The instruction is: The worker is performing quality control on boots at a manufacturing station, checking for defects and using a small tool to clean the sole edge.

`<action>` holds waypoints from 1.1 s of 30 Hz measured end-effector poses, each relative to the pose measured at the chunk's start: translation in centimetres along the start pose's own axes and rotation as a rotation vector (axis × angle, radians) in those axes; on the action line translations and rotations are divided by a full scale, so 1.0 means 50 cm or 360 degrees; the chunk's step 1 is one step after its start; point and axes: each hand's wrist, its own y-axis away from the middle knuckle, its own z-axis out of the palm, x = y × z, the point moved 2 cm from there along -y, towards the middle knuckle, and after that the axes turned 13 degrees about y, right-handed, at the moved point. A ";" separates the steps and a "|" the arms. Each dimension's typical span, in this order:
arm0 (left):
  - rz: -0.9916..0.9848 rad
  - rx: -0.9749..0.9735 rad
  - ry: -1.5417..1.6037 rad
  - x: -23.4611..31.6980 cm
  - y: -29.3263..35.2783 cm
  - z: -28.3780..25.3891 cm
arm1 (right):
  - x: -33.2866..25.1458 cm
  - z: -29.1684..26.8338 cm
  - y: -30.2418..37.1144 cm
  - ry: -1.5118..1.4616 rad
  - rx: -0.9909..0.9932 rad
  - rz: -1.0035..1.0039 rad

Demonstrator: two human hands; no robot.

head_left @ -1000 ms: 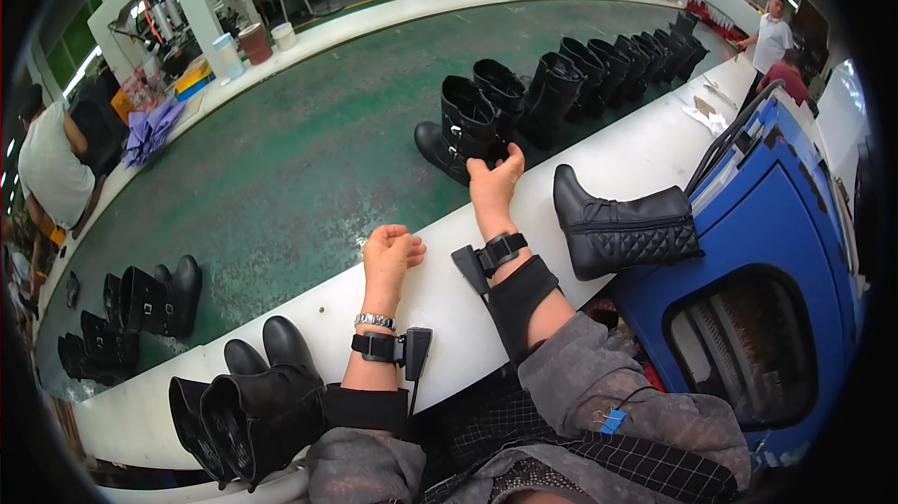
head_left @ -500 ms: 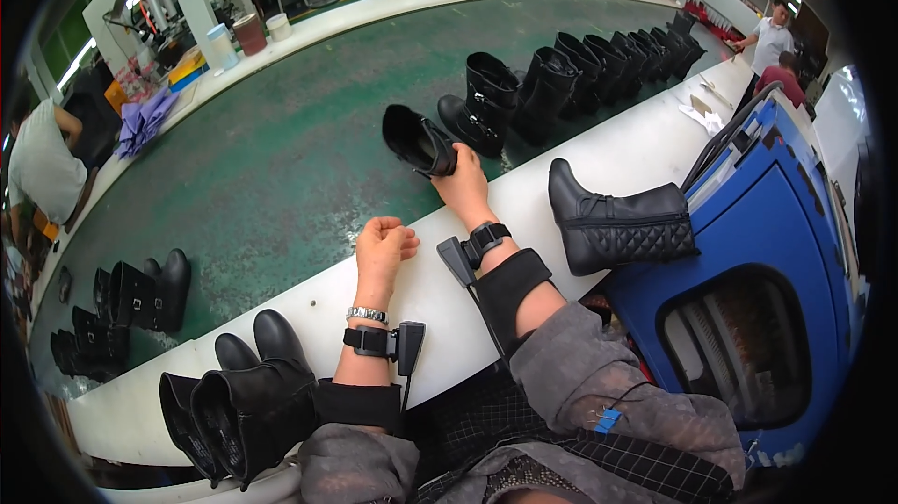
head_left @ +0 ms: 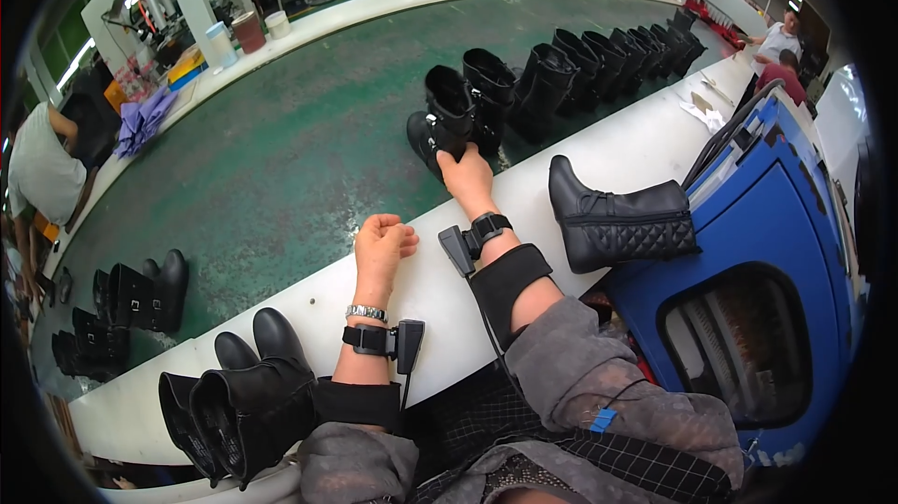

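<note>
At the near side of the green belt (head_left: 281,149), my right hand (head_left: 470,175) grips a black buckled boot (head_left: 447,121). The boot stands upright, its shaft opening facing up and its toe toward the left. Right beside it is another black boot (head_left: 491,83), first in a row. My left hand (head_left: 382,244) hovers at the white table edge, fingers loosely curled and slightly apart, holding nothing. On the white table (head_left: 449,326), to the right of my forearms, a black quilted boot (head_left: 622,219) lies on its side. At the lower left, a pair of black boots (head_left: 248,401) lies tipped over.
Several black boots (head_left: 599,64) line the belt toward the far right. More buckled boots (head_left: 140,294) stand at its left end. A blue machine (head_left: 748,252) with a dark window borders the table on my right. Purple cloth (head_left: 145,121) lies on the far ledge. Other people are in the background.
My right hand has turned the tilted boot upright and moved it right, close against the row of boots. The left hand keeps its place.
</note>
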 end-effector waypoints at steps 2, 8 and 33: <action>0.0008 -0.0016 0.0010 -0.001 0.000 0.005 | 0.002 -0.010 0.001 -0.0018 0.0020 0.0013; -0.0029 0.0015 0.0014 0.002 0.003 0.000 | -0.036 -0.042 0.047 0.0344 -0.0149 -0.0083; -0.0005 -0.0014 0.0043 0.000 -0.003 0.005 | -0.047 0.024 0.062 0.0070 -0.0374 -0.0203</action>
